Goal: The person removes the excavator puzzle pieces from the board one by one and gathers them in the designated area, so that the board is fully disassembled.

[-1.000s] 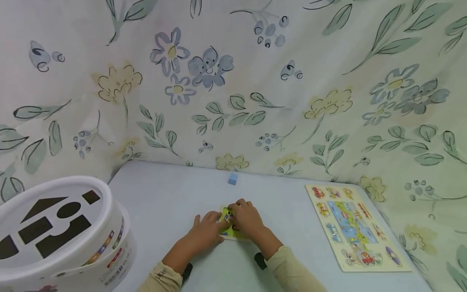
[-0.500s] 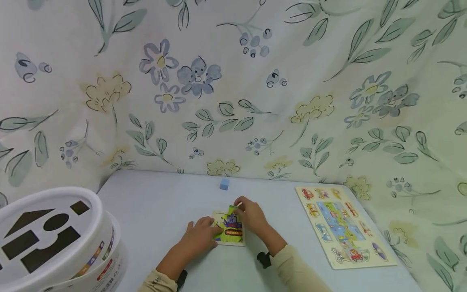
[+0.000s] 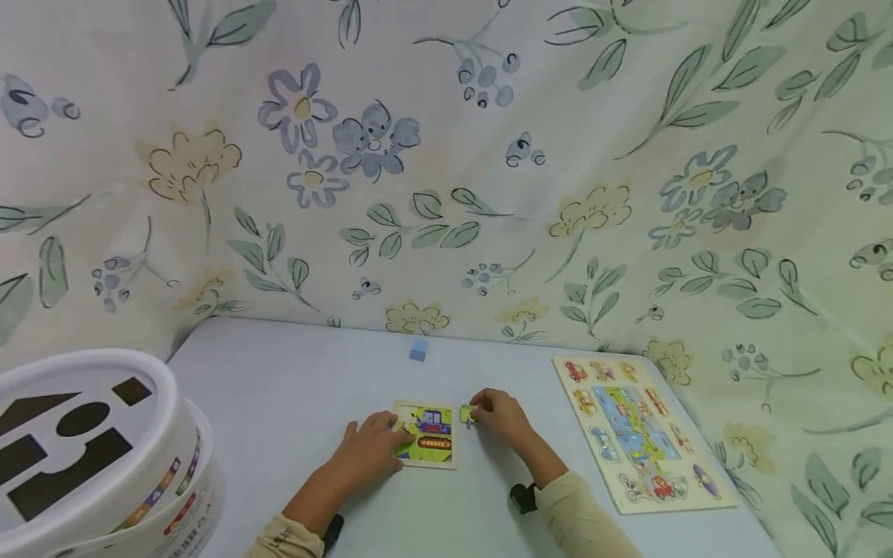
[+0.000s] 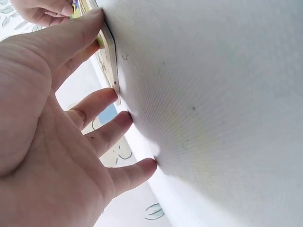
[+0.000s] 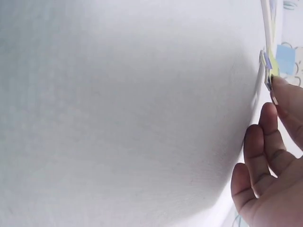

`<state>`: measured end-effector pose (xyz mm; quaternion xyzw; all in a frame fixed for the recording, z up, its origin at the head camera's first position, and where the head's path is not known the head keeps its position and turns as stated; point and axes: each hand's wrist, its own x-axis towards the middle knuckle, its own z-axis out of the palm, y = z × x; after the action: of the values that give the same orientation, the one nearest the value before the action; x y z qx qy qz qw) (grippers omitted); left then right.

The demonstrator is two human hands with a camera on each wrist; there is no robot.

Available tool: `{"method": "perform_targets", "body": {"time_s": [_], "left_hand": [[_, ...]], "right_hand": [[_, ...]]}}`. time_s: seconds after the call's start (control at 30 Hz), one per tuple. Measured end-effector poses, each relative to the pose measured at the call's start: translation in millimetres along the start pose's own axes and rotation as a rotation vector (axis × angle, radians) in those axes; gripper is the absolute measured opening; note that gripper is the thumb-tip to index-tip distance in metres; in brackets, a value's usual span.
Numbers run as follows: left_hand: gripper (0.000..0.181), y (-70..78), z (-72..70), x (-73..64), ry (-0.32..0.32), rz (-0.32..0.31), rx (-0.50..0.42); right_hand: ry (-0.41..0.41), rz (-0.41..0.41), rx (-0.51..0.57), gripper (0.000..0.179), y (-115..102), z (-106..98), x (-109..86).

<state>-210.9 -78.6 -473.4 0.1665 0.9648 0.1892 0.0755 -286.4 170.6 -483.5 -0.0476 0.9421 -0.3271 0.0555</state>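
- A small puzzle piece [image 3: 464, 417] is pinched between the thumb and fingers of the right hand [image 3: 504, 418]; it is seen just to the right of the framed jigsaw puzzle [image 3: 431, 443], near its upper right corner.
- A narrow gap is shown between piece and puzzle; whether the table [image 3: 300, 372] is touched by the piece cannot be told.
- From the right hand, the puzzle is reached leftward across the piece. The piece looks compact, and no clear long axis can be made out.
- The puzzle, printed with a tracked vehicle, is laid flat, its near edge turned toward the person.
- The puzzle's left side is touched by the left hand [image 3: 368, 453], whose fingers are extended and spread; nothing is clasped by it. The piece is nearer to the right hand.
- Farther back, a blue block [image 3: 418, 350] is seen; a vehicle-picture board [image 3: 642, 434] is placed to the right, and a white shape-sorter bucket [image 3: 149, 457] to the left.
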Motion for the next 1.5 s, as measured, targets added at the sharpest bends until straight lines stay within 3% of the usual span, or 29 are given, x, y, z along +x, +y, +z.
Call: {"method": "perform_targets", "body": {"time_s": [0.2, 0.3, 0.43, 0.6, 0.77, 1.07, 1.3, 1.5], "left_hand": [[0.038, -0.1, 0.2, 0.8, -0.002, 0.006, 0.003], [0.038, 3.2, -2.7, 3.1, 0.001, 0.020, 0.006], [0.039, 6.2, -4.9, 6.1, -0.001, 0.027, 0.017], [0.037, 8.1, -4.0, 7.5, -0.004, 0.048, 0.011], [0.038, 8.7, -2.7, 7.0, -0.005, 0.059, 0.018], [0.038, 9.0, -6.9, 5.8, -0.014, 0.047, 0.043], [0.038, 9.4, -9.9, 0.8, -0.031, 0.011, 0.041], [0.038, 4.2, -9.0, -4.3, -0.029, 0.000, 0.025]], "right_hand": [[0.000, 0.028, -0.036, 0.014, -5, 1, -2.0], [0.019, -0.003, -0.058, 0.014, -17, 0, -3.5], [-0.045, -0.145, -0.112, 0.017, -41, 5, -4.3], [-0.129, -0.351, -0.274, 0.023, -59, 16, -6.0], [-0.126, -0.411, -0.377, 0.022, -59, 20, -5.8], [-0.152, -0.399, -0.346, 0.023, -61, 16, -0.4], [-0.146, -0.437, -0.306, 0.030, -57, 21, 3.9], [-0.175, -0.366, -0.102, 0.026, -58, 29, 7.7]]}}
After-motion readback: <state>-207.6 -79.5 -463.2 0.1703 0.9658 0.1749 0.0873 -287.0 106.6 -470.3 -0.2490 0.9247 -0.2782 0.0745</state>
